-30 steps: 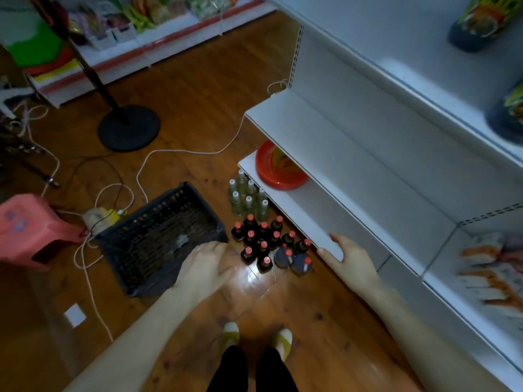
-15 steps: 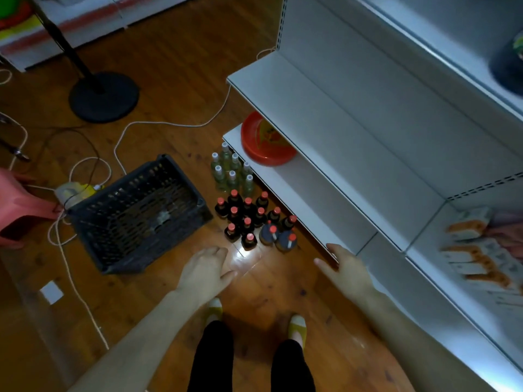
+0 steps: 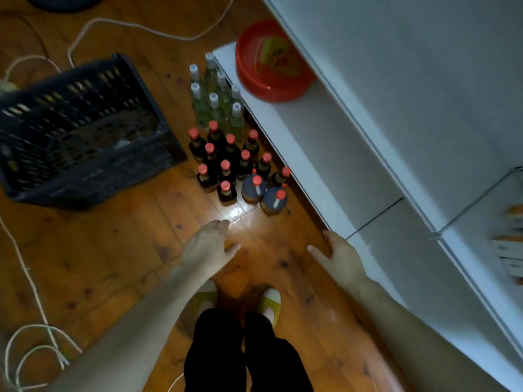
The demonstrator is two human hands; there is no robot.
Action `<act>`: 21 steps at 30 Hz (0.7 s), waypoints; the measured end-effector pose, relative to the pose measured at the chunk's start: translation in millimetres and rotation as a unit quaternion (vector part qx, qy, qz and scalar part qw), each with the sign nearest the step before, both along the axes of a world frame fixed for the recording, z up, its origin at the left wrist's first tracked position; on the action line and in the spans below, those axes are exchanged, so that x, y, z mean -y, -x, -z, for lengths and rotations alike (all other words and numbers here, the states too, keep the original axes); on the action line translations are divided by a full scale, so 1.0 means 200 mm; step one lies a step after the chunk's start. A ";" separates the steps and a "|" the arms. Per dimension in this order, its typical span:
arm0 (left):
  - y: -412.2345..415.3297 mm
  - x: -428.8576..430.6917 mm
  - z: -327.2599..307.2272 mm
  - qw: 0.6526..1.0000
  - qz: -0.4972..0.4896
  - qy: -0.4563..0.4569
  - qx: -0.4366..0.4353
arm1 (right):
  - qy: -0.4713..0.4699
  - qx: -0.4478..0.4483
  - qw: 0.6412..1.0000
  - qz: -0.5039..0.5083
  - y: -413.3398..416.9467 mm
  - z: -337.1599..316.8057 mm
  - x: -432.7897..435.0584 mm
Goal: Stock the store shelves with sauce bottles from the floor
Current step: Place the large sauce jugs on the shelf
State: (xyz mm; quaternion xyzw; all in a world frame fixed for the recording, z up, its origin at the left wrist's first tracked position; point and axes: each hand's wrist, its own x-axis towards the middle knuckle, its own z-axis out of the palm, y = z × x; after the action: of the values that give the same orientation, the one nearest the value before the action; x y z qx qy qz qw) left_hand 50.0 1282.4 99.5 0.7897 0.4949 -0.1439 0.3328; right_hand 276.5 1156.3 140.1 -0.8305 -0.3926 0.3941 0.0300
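The white metal store shelving (image 3: 410, 94) fills the right side. Its lowest shelf (image 3: 317, 148) runs along the floor and carries a round red plastic basin (image 3: 271, 63) at its far end. The varnished wooden plank floor (image 3: 113, 250) holds a dark slatted plastic crate (image 3: 79, 131) on the left.

Between crate and shelf stand the dark sauce bottles with red caps (image 3: 226, 162), upright and packed close, just beside the shelf's front edge. Two squatter dark bottles (image 3: 254, 188) sit at the cluster's near right corner. The pale clear bottles with white caps (image 3: 215, 103) are grouped on its far side.

The left hand (image 3: 210, 244) hovers near the closest bottles with fingers loosely out, its grip released and holding nothing. The right hand (image 3: 338, 256) is spread by the shelf edge, its grip also released. I cannot tell whether it touches the shelf.

The bottles look like glass, so probably rigid, smooth, weighty when full and breakable on this hard floor. Being tall and crowded, one knocked bottle could topple its neighbours. The safest hold seems to be round the neck just under the cap, taking the nearest outer bottles first and lifting straight up. The squat pair likely need a grip round the body.
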 end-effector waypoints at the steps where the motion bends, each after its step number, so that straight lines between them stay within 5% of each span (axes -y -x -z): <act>1: -0.02 0.00 0.10 1.000 -0.009 0.003 -0.001 | -0.002 -0.008 1.000 0.007 0.01 0.12 0.00; 12: -0.25 -0.14 1.31 0.992 -0.046 -0.036 0.113 | -0.101 -0.011 0.990 0.098 0.01 1.35 -0.21; 21: -0.46 -0.32 1.74 0.950 -0.103 -0.140 0.259 | -0.295 -0.005 0.950 0.101 -0.01 1.77 -0.43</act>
State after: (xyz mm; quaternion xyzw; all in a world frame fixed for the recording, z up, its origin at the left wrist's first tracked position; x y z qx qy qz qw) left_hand 141.7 1346.7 -248.2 0.7832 0.4855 0.1709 0.3487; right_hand 278.4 1242.2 -214.0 -0.8175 -0.4056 0.2600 0.3155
